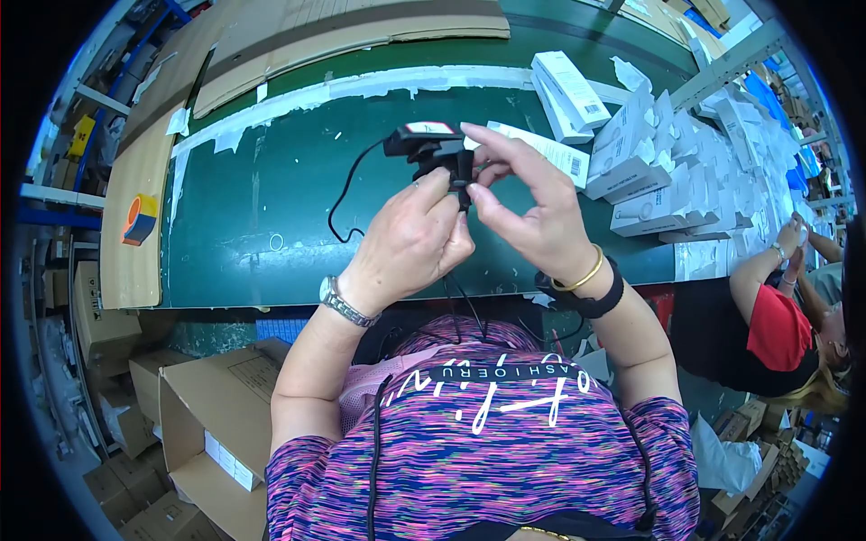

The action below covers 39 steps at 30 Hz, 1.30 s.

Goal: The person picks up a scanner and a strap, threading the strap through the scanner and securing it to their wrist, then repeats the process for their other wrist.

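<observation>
Above the green table, both my hands are at a small black device with a cable (pixel 410 142). Its flat top carries a white and red label, and its exact kind does not show. My left hand (pixel 406 234) is closed around the lower part, the fingers curled and hiding what they grip. My right hand (pixel 537 198) has its thumb and fingertips pinched on the upright black piece at the device's right side. From the device's left end a thin black cable (pixel 338 203) loops down toward the table.
White boxes (pixel 645 153) are stacked at the right, with one white box (pixel 541 149) behind my right hand. An orange and blue tape roll (pixel 139 219) stands on cardboard at the left. An open carton (pixel 216 388) is below, left. Another person (pixel 776 316) works at far right.
</observation>
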{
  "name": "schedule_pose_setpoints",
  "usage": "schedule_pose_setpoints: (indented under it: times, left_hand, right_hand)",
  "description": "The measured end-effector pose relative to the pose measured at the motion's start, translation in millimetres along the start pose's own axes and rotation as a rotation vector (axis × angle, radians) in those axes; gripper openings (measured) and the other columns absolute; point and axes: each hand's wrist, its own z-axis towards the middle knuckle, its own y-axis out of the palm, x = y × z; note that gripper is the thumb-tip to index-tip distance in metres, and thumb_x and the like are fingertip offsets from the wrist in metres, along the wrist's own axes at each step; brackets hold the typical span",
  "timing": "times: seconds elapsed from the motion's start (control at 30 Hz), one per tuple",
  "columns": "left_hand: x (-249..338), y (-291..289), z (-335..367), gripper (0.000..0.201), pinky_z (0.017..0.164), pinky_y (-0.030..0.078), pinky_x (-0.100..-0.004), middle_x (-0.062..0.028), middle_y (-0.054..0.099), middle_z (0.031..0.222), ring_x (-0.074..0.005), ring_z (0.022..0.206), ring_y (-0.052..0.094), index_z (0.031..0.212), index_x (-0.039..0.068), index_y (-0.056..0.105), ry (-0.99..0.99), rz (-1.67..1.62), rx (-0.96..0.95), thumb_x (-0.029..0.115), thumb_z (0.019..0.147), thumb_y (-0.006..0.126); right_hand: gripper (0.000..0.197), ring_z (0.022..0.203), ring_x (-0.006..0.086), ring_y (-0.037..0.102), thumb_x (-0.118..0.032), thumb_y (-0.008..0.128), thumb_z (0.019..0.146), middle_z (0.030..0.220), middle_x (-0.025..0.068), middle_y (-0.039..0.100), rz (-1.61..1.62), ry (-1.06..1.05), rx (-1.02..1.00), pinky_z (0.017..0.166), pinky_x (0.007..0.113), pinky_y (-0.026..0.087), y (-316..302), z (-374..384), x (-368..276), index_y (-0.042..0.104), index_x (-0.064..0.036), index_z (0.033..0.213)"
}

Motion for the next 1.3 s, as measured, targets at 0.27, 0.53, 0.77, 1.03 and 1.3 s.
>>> schedule_pose_setpoints:
  times: [0.27,0.53,0.77,1.03,1.3]
  left_hand:
    - [-9.0,4.8,2.0,0.022,0.092,0.053,-0.0463,-0.0303,0.052,0.132,-0.0445,0.107,0.062,0.104,-0.008,0.061,-0.020,-0.203,-0.035,-0.001,0.084,0.055]
    - [-8.0,5.1,11.0,0.050,0.110,0.046,-0.0454,-0.0268,0.022,0.167,-0.0438,0.135,0.051,0.136,-0.006,0.056,-0.139,-0.326,-0.085,-0.009,0.087,0.048]
    - [-24.8,14.9,19.2,0.061,0.116,0.042,-0.0440,-0.0217,0.028,0.167,-0.0376,0.142,0.048,0.153,0.002,0.047,-0.110,-0.606,0.022,-0.010,0.093,0.047]
    - [-25.2,30.1,22.6,0.071,0.118,0.039,-0.0434,-0.0227,0.026,0.168,-0.0348,0.148,0.042,0.162,0.005,0.030,-0.245,-0.915,0.073,-0.007,0.096,0.052]
    - [-29.7,21.5,25.8,0.090,0.113,0.044,-0.0408,-0.0230,0.019,0.170,-0.0337,0.149,0.040,0.167,0.016,0.001,-0.167,-0.389,0.127,-0.004,0.098,0.055]
  right_hand:
    - [0.027,0.095,0.0194,0.067,0.009,0.073,0.082,0.108,0.0112,0.069,0.046,-0.060,-0.014,0.083,0.031,0.053,5.4,0.6,5.3,0.070,-0.0003,0.108]
    - [0.017,0.096,0.0206,0.067,0.007,0.073,0.089,0.110,0.0141,0.067,0.401,-0.089,-0.019,0.084,0.031,0.057,13.1,-7.8,22.8,0.068,0.0025,0.104]
    - [0.012,0.098,0.0204,0.067,0.005,0.071,0.092,0.111,0.0148,0.066,0.687,0.115,-0.032,0.083,0.032,0.059,14.7,-13.8,12.2,0.068,0.0035,0.104]
    - [0.016,0.097,0.0208,0.067,0.012,0.069,0.088,0.111,0.0150,0.067,0.294,-0.109,0.010,0.084,0.031,0.058,16.6,0.2,3.5,0.070,0.0043,0.102]
    - [0.019,0.094,0.0205,0.069,0.013,0.070,0.086,0.107,0.0133,0.069,0.547,0.056,0.041,0.081,0.030,0.058,36.1,-13.1,9.5,0.072,0.0034,0.102]
